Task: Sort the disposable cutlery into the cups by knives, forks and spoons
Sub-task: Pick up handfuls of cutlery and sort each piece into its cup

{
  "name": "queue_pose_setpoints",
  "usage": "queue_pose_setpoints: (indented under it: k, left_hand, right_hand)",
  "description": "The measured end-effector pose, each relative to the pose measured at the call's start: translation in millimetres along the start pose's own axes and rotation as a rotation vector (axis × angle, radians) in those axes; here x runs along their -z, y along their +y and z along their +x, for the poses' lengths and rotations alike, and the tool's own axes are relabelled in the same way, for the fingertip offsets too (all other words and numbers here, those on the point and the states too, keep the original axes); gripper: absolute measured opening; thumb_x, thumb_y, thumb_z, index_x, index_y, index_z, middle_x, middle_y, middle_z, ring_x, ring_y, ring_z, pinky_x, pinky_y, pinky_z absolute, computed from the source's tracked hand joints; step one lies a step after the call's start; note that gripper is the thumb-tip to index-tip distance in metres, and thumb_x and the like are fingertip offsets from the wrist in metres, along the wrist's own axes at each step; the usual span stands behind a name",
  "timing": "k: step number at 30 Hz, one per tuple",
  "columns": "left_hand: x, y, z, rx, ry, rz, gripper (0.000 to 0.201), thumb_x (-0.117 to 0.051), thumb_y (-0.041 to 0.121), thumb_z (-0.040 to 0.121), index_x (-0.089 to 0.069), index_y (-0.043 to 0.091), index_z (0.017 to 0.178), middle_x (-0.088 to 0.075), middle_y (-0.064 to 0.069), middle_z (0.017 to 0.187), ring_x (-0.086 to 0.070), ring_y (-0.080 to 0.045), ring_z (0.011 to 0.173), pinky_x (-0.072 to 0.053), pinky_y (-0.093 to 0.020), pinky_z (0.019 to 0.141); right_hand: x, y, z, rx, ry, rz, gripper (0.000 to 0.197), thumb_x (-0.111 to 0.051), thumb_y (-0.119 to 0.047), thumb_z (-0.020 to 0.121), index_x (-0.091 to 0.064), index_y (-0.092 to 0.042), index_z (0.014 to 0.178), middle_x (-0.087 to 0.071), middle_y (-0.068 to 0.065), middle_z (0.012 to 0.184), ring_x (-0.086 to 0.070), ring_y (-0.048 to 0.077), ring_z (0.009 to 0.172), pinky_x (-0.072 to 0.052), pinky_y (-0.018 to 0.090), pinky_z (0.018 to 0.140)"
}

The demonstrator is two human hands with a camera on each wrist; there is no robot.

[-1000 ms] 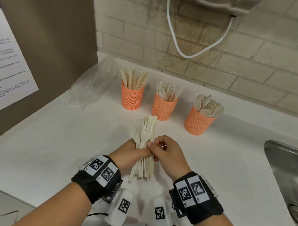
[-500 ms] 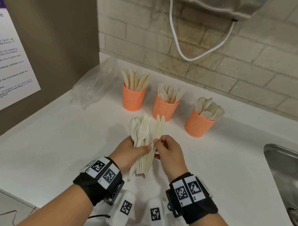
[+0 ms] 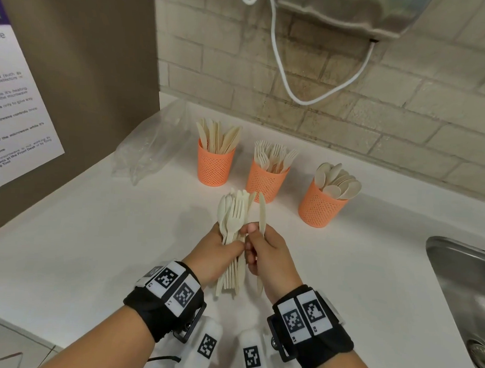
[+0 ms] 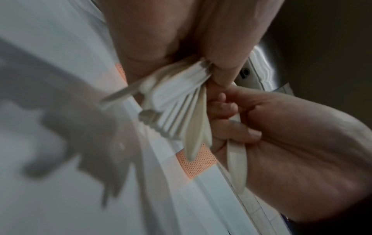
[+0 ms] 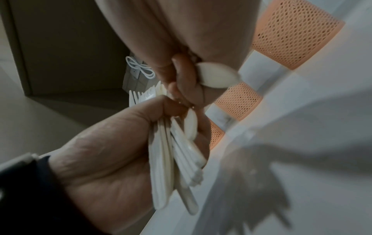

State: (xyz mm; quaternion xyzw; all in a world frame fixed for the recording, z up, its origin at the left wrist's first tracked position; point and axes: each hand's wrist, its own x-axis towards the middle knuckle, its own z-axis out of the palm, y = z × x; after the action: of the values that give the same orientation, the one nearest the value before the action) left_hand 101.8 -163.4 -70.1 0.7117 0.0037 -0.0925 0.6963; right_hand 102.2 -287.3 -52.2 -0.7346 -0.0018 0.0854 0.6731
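Observation:
My left hand [image 3: 219, 249] grips a bundle of cream cutlery [image 3: 234, 219], upright above the white counter, with forks and spoons fanned at the top. My right hand [image 3: 269, 251] pinches a single knife [image 3: 262, 215], held just right of the bundle and apart from it. Three orange mesh cups stand behind in a row: the knife cup [image 3: 215, 166] on the left, the fork cup [image 3: 266, 179] in the middle, the spoon cup [image 3: 321, 204] on the right. The left wrist view shows the bundle's handles [image 4: 177, 101] and the knife handle [image 4: 237, 159] in my right fingers.
A crumpled clear plastic bag [image 3: 148, 146] lies at the back left by a brown wall panel. A steel sink [image 3: 467, 291] is sunk into the counter [image 3: 81, 232] on the right. A white cable [image 3: 295, 94] hangs on the brick wall behind.
My right hand has drawn one knife out of the bundle and moved it a little to the right. The left hand keeps its grip on the rest.

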Motion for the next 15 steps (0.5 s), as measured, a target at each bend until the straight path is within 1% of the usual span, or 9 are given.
queue_pose_setpoints:
  k: [2,3,4,7,9,10,12,13,15]
  left_hand:
    - [-2,4,-1,-0.013,-0.017,-0.016,0.032,-0.053,0.022,0.073,-0.062,0.015,0.103,-0.064,-0.005,0.071,-0.063,-0.019,0.072,-0.053,-0.040,0.078]
    - [-2,5,-2,-0.016,-0.033,-0.033,0.030,-0.051,0.017,0.076,-0.062,0.012,0.103,-0.062,-0.006,0.069,-0.061,-0.017,0.068,-0.051,-0.036,0.074]
    - [-3,6,-3,-0.015,-0.048,-0.051,0.028,-0.050,0.013,0.077,-0.063,0.011,0.102,-0.060,-0.008,0.068,-0.060,-0.015,0.066,-0.049,-0.032,0.072]
    - [-2,9,-6,-0.008,-0.095,-0.093,0.024,-0.048,0.008,0.074,-0.066,0.014,0.088,-0.058,-0.007,0.066,-0.059,-0.016,0.067,-0.048,-0.030,0.073]
    - [-1,10,-7,-0.004,-0.121,-0.111,0.025,-0.047,0.005,0.073,-0.067,0.017,0.083,-0.059,-0.004,0.065,-0.059,-0.015,0.070,-0.049,-0.030,0.076]
    - [-1,10,-7,0.002,-0.121,-0.118,0.027,-0.047,0.005,0.072,-0.067,0.016,0.085,-0.060,-0.003,0.065,-0.059,-0.014,0.071,-0.049,-0.030,0.077]
    - [-2,11,-7,0.025,-0.116,-0.152,0.034,-0.049,0.004,0.067,-0.066,0.013,0.094,-0.064,-0.003,0.072,-0.061,-0.012,0.074,-0.049,-0.027,0.077]
    - [-2,11,-6,0.047,-0.120,-0.181,0.038,-0.049,0.003,0.064,-0.066,0.012,0.097,-0.066,-0.004,0.077,-0.062,-0.011,0.077,-0.050,-0.025,0.075]
    - [-1,12,-7,0.094,-0.134,-0.244,0.041,-0.050,0.002,0.060,-0.067,0.009,0.097,-0.066,-0.003,0.076,-0.062,-0.012,0.075,-0.049,-0.023,0.068]
  right_hand:
    - [-1,-1,1,-0.008,-0.024,0.000,0.020,-0.048,-0.019,0.098,-0.058,-0.013,0.081,-0.046,-0.004,0.053,-0.041,0.006,0.046,-0.033,0.017,0.045]
    - [-1,-2,2,-0.010,-0.031,-0.004,0.017,-0.051,-0.016,0.097,-0.058,-0.011,0.082,-0.047,-0.002,0.053,-0.042,0.007,0.046,-0.034,0.017,0.044]
    - [0,-2,2,-0.015,-0.036,-0.003,0.013,-0.054,-0.015,0.095,-0.057,-0.010,0.083,-0.048,-0.002,0.053,-0.043,0.008,0.046,-0.034,0.016,0.044]
    - [2,-2,2,-0.043,-0.059,0.029,0.009,-0.061,-0.014,0.091,-0.058,-0.006,0.088,-0.051,0.000,0.055,-0.047,0.007,0.047,-0.034,0.017,0.043]
    - [3,-2,1,-0.046,-0.065,0.049,0.006,-0.061,-0.011,0.090,-0.060,-0.007,0.086,-0.052,0.001,0.057,-0.047,0.008,0.048,-0.034,0.018,0.043]
    - [3,-3,0,-0.045,-0.057,0.059,0.006,-0.061,-0.010,0.090,-0.061,-0.009,0.084,-0.053,0.001,0.058,-0.048,0.008,0.049,-0.033,0.019,0.044]
    - [2,-4,-1,-0.038,-0.033,0.076,0.009,-0.062,-0.008,0.089,-0.063,-0.011,0.081,-0.056,0.000,0.061,-0.049,0.008,0.050,-0.033,0.019,0.044]
    - [2,-5,-1,-0.032,-0.023,0.084,0.009,-0.062,-0.008,0.089,-0.064,-0.012,0.081,-0.058,-0.001,0.061,-0.050,0.008,0.051,-0.034,0.018,0.044]
    - [1,-8,-2,-0.023,-0.015,0.101,0.006,-0.065,-0.010,0.087,-0.066,-0.012,0.082,-0.059,-0.004,0.061,-0.052,0.008,0.052,-0.036,0.017,0.044]
